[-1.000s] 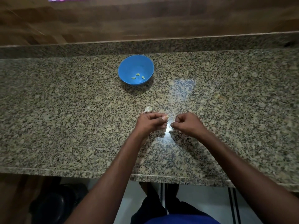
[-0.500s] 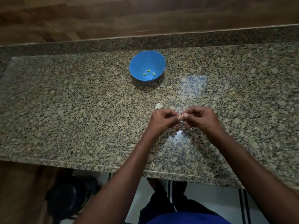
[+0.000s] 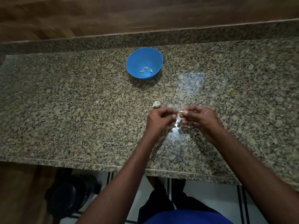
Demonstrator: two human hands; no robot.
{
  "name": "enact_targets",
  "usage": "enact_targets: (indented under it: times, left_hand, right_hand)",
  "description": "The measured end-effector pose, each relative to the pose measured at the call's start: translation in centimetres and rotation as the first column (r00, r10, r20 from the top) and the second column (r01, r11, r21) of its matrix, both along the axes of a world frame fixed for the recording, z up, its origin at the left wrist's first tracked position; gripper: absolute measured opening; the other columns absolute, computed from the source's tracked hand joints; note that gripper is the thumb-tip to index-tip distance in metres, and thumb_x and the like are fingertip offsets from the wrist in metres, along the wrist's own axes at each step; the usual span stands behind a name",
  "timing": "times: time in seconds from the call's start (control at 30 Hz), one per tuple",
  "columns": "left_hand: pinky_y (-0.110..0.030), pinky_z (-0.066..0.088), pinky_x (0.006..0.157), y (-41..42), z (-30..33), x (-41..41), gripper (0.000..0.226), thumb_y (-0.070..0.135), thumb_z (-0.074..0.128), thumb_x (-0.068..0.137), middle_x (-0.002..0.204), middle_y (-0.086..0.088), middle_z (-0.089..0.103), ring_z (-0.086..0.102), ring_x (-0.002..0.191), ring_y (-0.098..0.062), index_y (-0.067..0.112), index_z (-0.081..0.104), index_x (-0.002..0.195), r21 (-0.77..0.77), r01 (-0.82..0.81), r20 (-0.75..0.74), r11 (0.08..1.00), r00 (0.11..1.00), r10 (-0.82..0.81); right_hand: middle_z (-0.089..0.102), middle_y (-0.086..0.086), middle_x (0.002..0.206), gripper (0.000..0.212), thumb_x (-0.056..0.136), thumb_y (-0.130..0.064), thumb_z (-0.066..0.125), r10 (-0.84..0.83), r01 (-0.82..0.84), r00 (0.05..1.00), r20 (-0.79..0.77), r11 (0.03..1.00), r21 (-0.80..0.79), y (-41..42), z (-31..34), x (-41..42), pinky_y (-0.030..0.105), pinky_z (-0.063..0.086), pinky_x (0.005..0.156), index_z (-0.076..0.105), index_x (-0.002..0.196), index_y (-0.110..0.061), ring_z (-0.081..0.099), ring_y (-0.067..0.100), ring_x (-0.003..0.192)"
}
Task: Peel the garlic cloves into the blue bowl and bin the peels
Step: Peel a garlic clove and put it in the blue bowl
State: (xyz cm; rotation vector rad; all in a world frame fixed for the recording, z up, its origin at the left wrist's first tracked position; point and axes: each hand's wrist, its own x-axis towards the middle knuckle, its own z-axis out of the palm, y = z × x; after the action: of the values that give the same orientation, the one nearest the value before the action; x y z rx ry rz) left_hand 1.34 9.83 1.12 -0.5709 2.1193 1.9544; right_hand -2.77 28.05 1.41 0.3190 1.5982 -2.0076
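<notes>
A blue bowl (image 3: 144,55) stands at the back middle of the granite counter (image 3: 64,110) with three peeled cloves (image 3: 146,70) in its bottom. A pale unpeeled piece of garlic (image 3: 156,104) lies on the counter just beyond my left hand. My right hand (image 3: 198,118) pinches a small garlic clove (image 3: 180,112) between thumb and fingertips. My left hand (image 3: 159,118) is curled right beside it, its fingertips meeting the clove from the left. Both hands hover over the counter's middle, in front of the bowl.
A granite upstand and a wooden wall run behind the counter. Below the counter's front edge a dark round bin (image 3: 69,194) stands on the floor at the left. My legs and blue shirt (image 3: 186,217) show at the bottom over a pale tiled floor.
My hands came together from a small gap apart and now meet on the clove. The camera view shifted, so the bowl appears further right.
</notes>
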Motion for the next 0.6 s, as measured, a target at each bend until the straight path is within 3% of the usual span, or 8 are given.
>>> enact_targets:
  times: [0.17,0.4,0.5,0.6]
  left_hand:
    - [-0.033,0.062,0.081,0.8,0.7,-0.2,0.009,0.011,0.079,0.088,0.092,-0.009,0.079,0.074,0.083,-0.016,0.012,0.080,0.098,0.075,-0.048,-0.056,0.996,0.997,0.052]
    - [-0.043,0.063,0.086,1.0,0.7,-0.3,0.012,0.011,0.081,0.087,0.093,-0.011,0.078,0.074,0.085,-0.021,0.007,0.078,0.097,0.074,-0.058,-0.049,0.996,0.997,0.062]
    - [-0.038,0.063,0.084,1.0,1.0,-0.1,0.010,0.009,0.079,0.088,0.093,-0.010,0.078,0.074,0.086,-0.019,0.007,0.079,0.097,0.070,-0.015,-0.073,0.997,0.997,0.020]
    - [-0.033,0.063,0.079,1.0,1.2,-0.1,0.008,0.008,0.079,0.088,0.090,-0.008,0.078,0.073,0.083,-0.017,0.010,0.079,0.096,0.063,0.018,-0.085,0.998,0.996,-0.013]
  right_hand:
    - [0.075,0.016,0.089,0.020,0.080,-0.017,0.082,-0.006,0.013,0.997,-0.071,0.994,0.106,-0.2,-0.9,0.4,0.027,0.057,0.063,0.074,0.093,-0.004,0.068,0.025,0.072]
    - [0.075,0.013,0.073,0.011,0.089,-0.013,0.078,0.167,0.001,0.926,-0.339,0.895,0.446,-0.5,-0.6,0.1,0.030,0.057,0.053,0.074,0.086,-0.002,0.072,0.022,0.059]
    - [0.073,0.016,0.073,0.012,0.090,-0.007,0.075,0.236,-0.087,0.932,-0.274,0.882,0.463,-0.1,-0.3,-0.5,0.029,0.056,0.054,0.071,0.082,0.000,0.070,0.021,0.058]
    - [0.071,0.020,0.074,0.012,0.090,-0.002,0.070,0.256,-0.190,0.953,-0.163,0.922,0.338,0.4,0.3,-1.1,0.028,0.054,0.055,0.069,0.079,0.002,0.066,0.023,0.060]
